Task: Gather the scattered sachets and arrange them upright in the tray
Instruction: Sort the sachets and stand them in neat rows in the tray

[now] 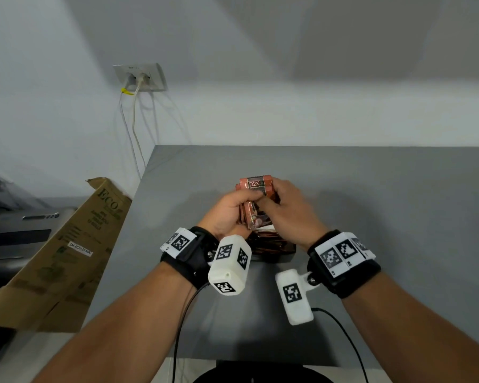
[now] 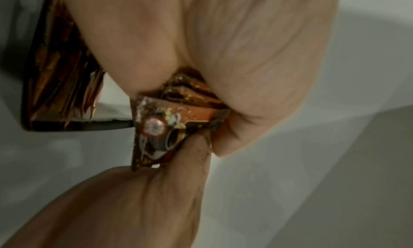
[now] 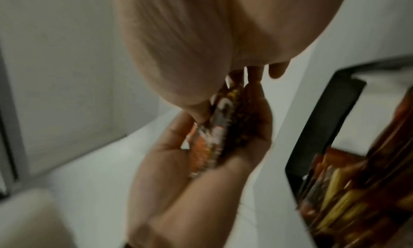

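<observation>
Fingers (image 1: 262, 201) of both hands are curled tight round a small bundle of copper-coloured sachets (image 1: 256, 186), the left hand (image 1: 230, 214) and right hand (image 1: 285, 204) meeting at the centre of the head view, just above the dark tray (image 1: 288, 248) where more sachets already stand. These foil packets look light, thin, floppy and slippery, likely to fan or slide apart. Squeezing the flat faces low on the stack should keep the edges aligned.

One tray (image 1: 284, 251), two hands, sachets (image 1: 256, 186) too bunched to count.
</observation>
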`<state>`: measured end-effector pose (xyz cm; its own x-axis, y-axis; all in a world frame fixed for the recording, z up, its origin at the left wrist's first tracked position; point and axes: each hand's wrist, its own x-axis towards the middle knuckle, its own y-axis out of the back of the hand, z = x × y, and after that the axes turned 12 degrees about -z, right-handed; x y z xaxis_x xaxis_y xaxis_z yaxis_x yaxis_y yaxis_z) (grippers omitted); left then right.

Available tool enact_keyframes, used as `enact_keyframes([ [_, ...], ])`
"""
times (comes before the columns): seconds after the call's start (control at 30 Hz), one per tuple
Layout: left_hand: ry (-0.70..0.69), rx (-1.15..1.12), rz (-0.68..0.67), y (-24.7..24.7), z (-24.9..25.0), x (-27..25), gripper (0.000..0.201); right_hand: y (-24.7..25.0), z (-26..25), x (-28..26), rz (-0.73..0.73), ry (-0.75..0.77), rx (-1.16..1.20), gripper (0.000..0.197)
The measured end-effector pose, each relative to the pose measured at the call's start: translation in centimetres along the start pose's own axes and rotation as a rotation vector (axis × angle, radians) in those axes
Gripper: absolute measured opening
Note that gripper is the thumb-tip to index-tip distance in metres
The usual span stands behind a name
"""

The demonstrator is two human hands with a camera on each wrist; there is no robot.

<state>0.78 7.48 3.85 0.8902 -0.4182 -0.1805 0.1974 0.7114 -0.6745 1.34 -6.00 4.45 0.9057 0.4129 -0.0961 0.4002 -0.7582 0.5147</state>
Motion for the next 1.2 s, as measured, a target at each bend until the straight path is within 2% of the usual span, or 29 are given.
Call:
enact_keyframes([
  [0.07,-0.006,-0.008,0.009,-0.2,-0.1,0.0,0.026,0.2,0.2,0.0,-0.047,-0.076,-0.204,0.038],
  [0.17,-0.007,-0.029,-0.001,-0.2,0.0,0.0,0.02,1.0,-0.3,-0.4,-0.155,-0.089,-0.251,0.054],
  [0.27,0.009,-0.009,0.0,0.2,0.3,-0.2,0.018,1.9,-1.0,-1.1,-0.194,0.038,-0.16,0.086],
  [0.37,0.047,-0.026,-0.022,0.5,0.2,-0.6,0.019,2.4,-1.3,-1.3,-0.278,0.192,-0.362,0.114],
  [0.47,0.051,-0.04,-0.074,0.4,0.0,-0.9,0.026,1.9,-1.1,-0.8,-0.269,0.234,-0.499,0.103],
  [0.63,0.012,-0.015,-0.047,0.4,-0.3,-0.8,0.03,1.1,-0.5,-0.3,-0.263,0.251,-0.474,0.09],
  [0.8,-0.025,-0.08,-0.085,0.4,-0.4,-1.1,0.04,0.9,-0.7,-0.1,-0.265,0.252,-0.432,0.077],
  [0.97,-0.024,0.002,0.039,0.5,-0.7,-0.7,0.04,0.6,-0.5,0.0,-0.258,0.269,-0.408,0.08],
  [1.1,-0.015,-0.034,0.028,0.4,-0.6,-0.8,0.051,0.6,-0.5,0.0,-0.243,0.247,-0.406,0.083],
  [1.2,-0.042,0.025,0.087,0.7,-0.4,-0.7,0.06,1.2,-0.9,-0.1,-0.268,0.178,-0.311,0.092],
])
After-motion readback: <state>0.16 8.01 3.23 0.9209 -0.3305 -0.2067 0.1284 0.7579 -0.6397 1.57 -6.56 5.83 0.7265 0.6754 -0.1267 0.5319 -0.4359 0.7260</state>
